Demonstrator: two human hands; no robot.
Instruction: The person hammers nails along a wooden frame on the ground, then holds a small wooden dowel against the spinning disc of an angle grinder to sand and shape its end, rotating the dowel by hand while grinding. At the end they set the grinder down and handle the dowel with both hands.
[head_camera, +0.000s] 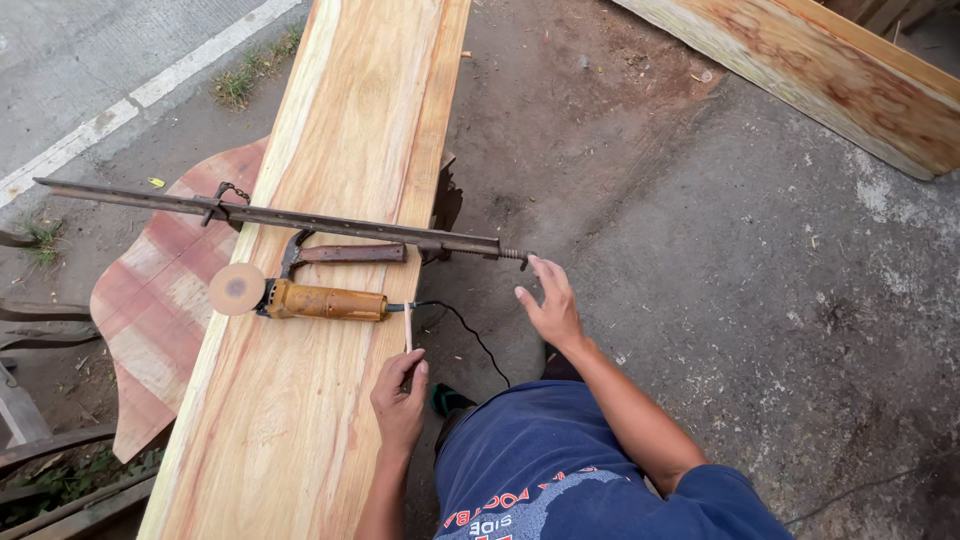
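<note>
A slim pale wooden stick (408, 327) stands pinched in the left hand (400, 398), fingers curled shut around its lower end, its length lying against the right edge of a long, smooth, light-grained wooden plank (330, 400). The right hand (552, 308) is open, fingers spread and holding nothing, its fingertips just beside the threaded end of a long rusty steel bar clamp (280, 217) that crosses the plank. Between clamp and stick lie two tools: one dusty yellow angle grinder (300, 298) with a round tan sanding disc (its black cord (470, 335) trailing off the edge) and one claw hammer (340, 253) with a brown handle. A second plank (830, 75), blotchy and reddish, lies on the rough concrete ground (750, 280), well apart.
</note>
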